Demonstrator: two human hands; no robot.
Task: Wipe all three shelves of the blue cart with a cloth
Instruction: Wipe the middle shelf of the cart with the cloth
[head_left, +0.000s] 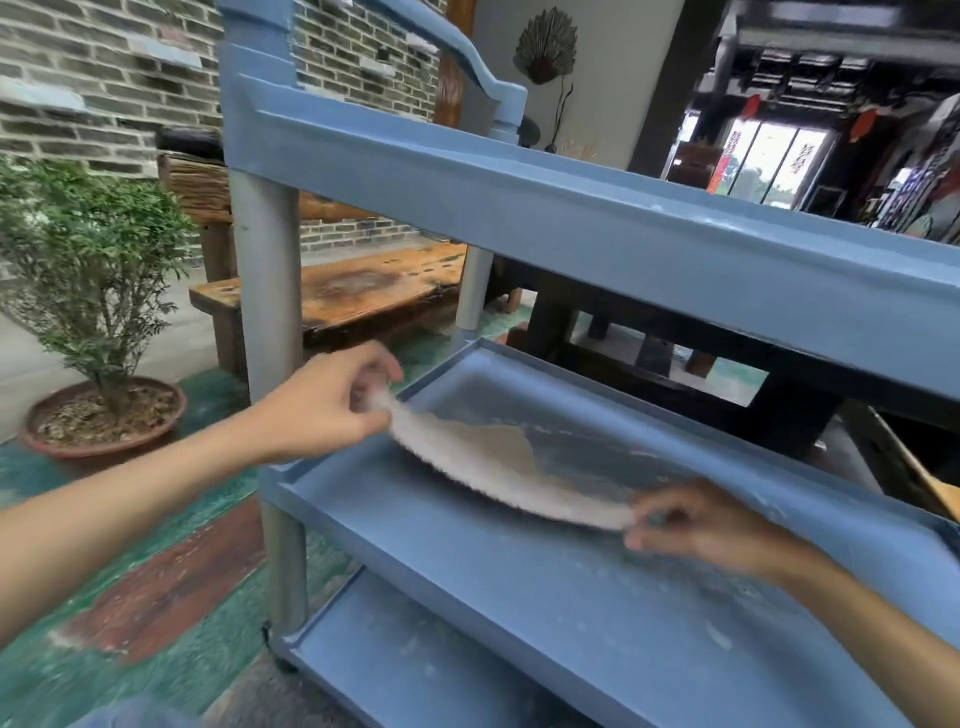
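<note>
The blue cart (597, 228) is looking like smooth painted plastic, its middle shelf (519, 587) showing dusty, matt streaks. The cloth (488, 467) is looking soft, pale and fuzzy; the bench (374, 291) behind is showing worn, glossy wood.

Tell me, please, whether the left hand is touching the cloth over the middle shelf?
Touching. The head view shows the left hand pinching one corner of the cloth between thumb and fingers, while the right hand pinches the opposite end.

We've got open room over the middle shelf (597, 597), near side clear for reaching in. The top shelf (623, 234) caps us overhead, grey posts (267, 280) block the left corners, and the stretched cloth (498, 467) crosses the tray.
</note>
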